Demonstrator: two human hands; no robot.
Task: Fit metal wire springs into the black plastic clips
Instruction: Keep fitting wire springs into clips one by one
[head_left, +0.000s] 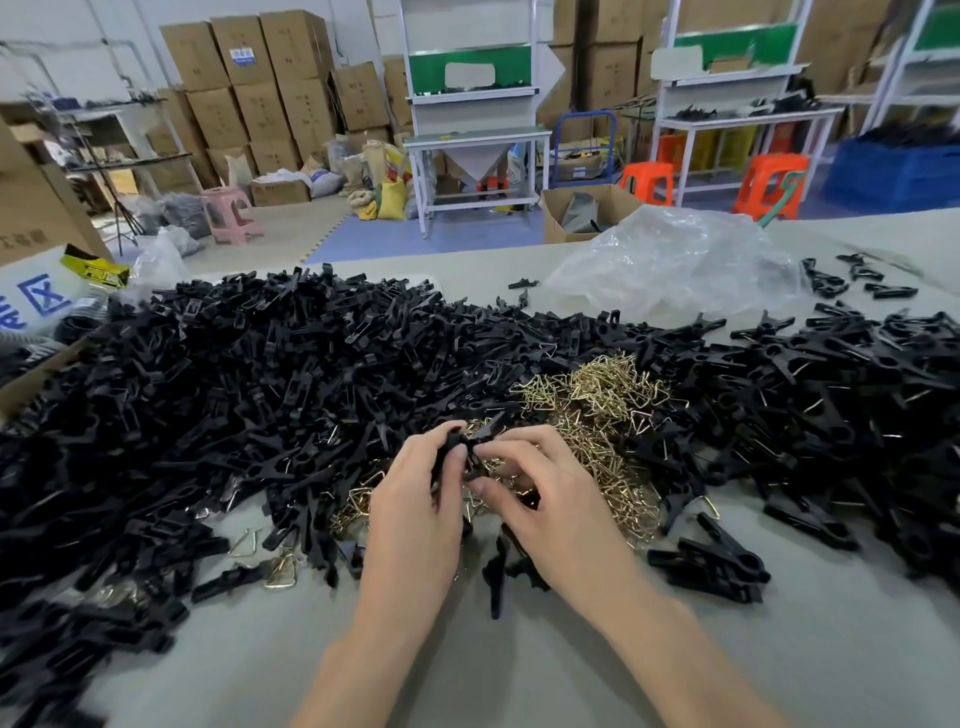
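While both hands meet close together above the tabletop (519, 675), the left hand (415, 499) and right hand (550, 499) pinch one black clip (462, 448) between curled fingers, just over the heap of brass wire springs (597, 405). Loose black clips (260, 374) lie piled around the springs. Behind them lies a crumpled clear plastic bag (670, 260); its contents cannot be told. On the floor, an open cardboard box (558, 228) holds grey material, and a blue crate (893, 176) is heaped with dark parts.
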